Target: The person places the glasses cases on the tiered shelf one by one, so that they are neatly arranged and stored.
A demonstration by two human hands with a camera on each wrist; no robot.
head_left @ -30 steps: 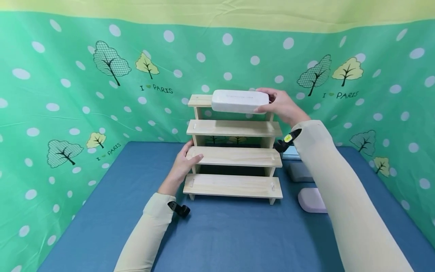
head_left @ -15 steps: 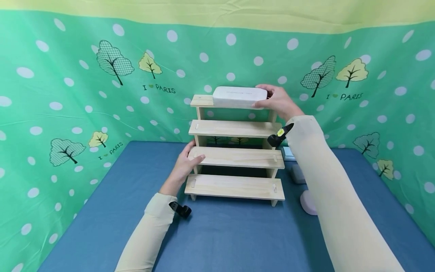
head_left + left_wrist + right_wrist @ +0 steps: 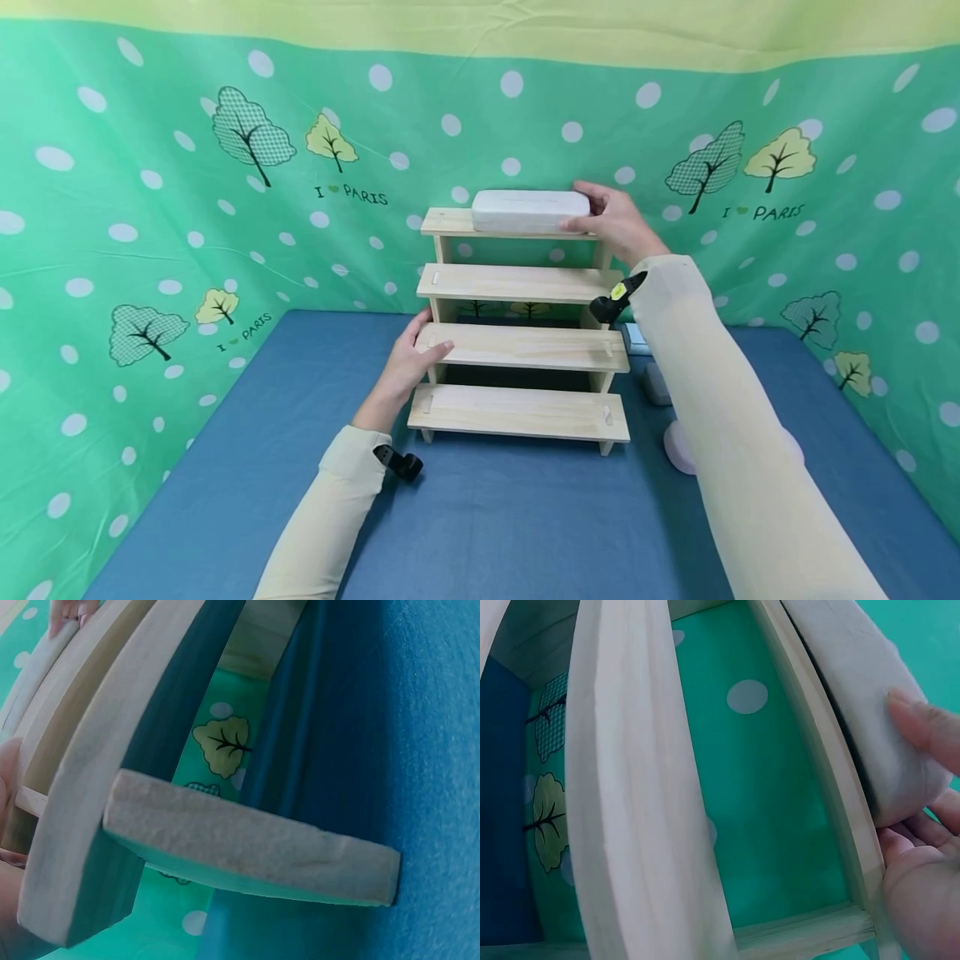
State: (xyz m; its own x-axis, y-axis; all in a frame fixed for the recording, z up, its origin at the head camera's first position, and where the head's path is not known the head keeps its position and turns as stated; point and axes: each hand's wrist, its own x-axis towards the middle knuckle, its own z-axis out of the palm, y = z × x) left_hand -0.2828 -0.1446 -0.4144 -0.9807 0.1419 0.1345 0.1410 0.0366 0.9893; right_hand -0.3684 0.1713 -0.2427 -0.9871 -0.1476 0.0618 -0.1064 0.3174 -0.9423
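Observation:
A pale wooden shelf (image 3: 517, 283) with stepped tiers stands in the middle of the head view. On its top tier lies a white glasses case (image 3: 528, 211), lengthwise along the board. My right hand (image 3: 618, 223) holds the case at its right end, thumb on the front and fingers behind. The right wrist view shows the underside of this case (image 3: 870, 705) close along the top board. My left hand (image 3: 405, 360) grips the left end of a lower tier, thumb on top; its other fingers are partly hidden by the board.
Right of the shelf, a light blue case (image 3: 637, 339), a grey case (image 3: 657, 385) and a purple case (image 3: 678, 447) lie in a row, partly covered by my right sleeve. A green dotted cloth (image 3: 330, 267) hangs close behind the shelf, above the blue tabletop (image 3: 510, 525).
My right hand has moved the white glasses case back and down onto the top tier. My left hand keeps its grip on the shelf.

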